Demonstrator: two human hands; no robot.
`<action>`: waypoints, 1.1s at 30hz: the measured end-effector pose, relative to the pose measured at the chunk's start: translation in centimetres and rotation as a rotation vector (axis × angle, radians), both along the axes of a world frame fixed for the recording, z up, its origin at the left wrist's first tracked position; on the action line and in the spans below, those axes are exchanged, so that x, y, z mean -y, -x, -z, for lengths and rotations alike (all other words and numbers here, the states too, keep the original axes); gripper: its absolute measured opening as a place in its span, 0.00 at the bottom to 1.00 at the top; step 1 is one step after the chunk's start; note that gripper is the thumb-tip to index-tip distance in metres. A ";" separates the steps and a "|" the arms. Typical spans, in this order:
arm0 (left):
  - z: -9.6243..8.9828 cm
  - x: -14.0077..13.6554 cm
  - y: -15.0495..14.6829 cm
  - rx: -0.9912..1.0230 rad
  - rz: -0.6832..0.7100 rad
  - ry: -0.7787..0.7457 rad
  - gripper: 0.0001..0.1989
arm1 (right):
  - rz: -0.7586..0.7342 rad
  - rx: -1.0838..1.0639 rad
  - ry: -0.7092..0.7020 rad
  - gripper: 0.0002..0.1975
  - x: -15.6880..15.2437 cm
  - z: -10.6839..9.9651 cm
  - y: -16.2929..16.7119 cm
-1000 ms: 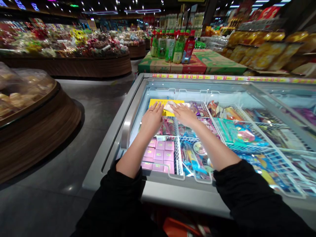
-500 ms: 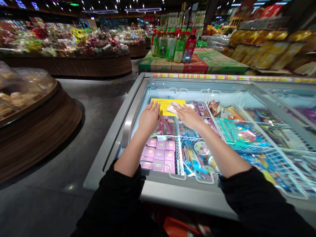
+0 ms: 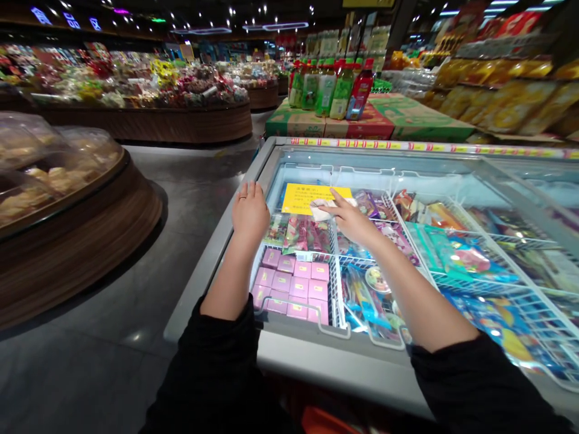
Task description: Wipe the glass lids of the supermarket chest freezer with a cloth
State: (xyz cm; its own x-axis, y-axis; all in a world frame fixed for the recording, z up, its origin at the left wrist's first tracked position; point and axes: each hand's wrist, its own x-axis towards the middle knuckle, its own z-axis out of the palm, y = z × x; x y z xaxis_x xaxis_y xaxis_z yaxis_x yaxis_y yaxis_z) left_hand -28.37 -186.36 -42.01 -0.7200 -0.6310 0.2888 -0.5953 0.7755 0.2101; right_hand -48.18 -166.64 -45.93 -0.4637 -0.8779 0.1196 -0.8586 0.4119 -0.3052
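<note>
A crumpled white cloth (image 3: 322,209) is under the fingers of my right hand (image 3: 351,220), pressed on the glass lid over a yellow notice (image 3: 296,198) with dark printed lines. My right index finger points forward, apart from the others. My left hand (image 3: 250,211) rests palm down on the left metal frame (image 3: 204,288) of the chest freezer, its fingers stretched forward, with a ring on one. The hand and forearm cover the lid handle. Below the glass, pink boxes (image 3: 283,282) and bagged frozen goods (image 3: 307,234) lie in white wire baskets.
Several drink bottles (image 3: 342,90) stand on cartons (image 3: 301,125) behind the freezer. A curved wooden display (image 3: 81,241) with clear-covered food is at left, across the grey floor (image 3: 136,307). Yellow packs (image 3: 502,105) are stacked at the back right.
My left hand has moved left from the notice onto the freezer frame. My right hand has drawn the cloth slightly nearer, with the index finger now lifted apart. The view has shifted a little.
</note>
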 end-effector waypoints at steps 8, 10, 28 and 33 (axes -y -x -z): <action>-0.1 0.2 0.0 0.095 0.186 0.001 0.30 | -0.060 -0.133 -0.097 0.29 7.2 -0.6 -5.3; -0.1 0.5 0.0 0.095 0.209 -0.019 0.30 | -0.143 -0.124 -0.086 0.29 6.3 -0.5 -5.2; -0.1 0.7 -0.2 0.027 0.215 -0.086 0.31 | -0.341 -0.066 -0.058 0.28 6.4 0.0 -4.5; -0.1 0.6 -0.1 0.017 0.214 -0.107 0.31 | -0.270 -0.045 -0.097 0.27 6.3 -0.5 -2.3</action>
State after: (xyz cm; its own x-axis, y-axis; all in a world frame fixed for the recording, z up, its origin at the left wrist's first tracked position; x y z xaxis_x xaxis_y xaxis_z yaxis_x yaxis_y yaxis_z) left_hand -28.22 -186.97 -41.92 -0.8448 -0.4901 0.2149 -0.4244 0.8581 0.2889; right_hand -45.85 -172.97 -45.47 -0.2073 -0.9773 0.0444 -0.9531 0.1915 -0.2343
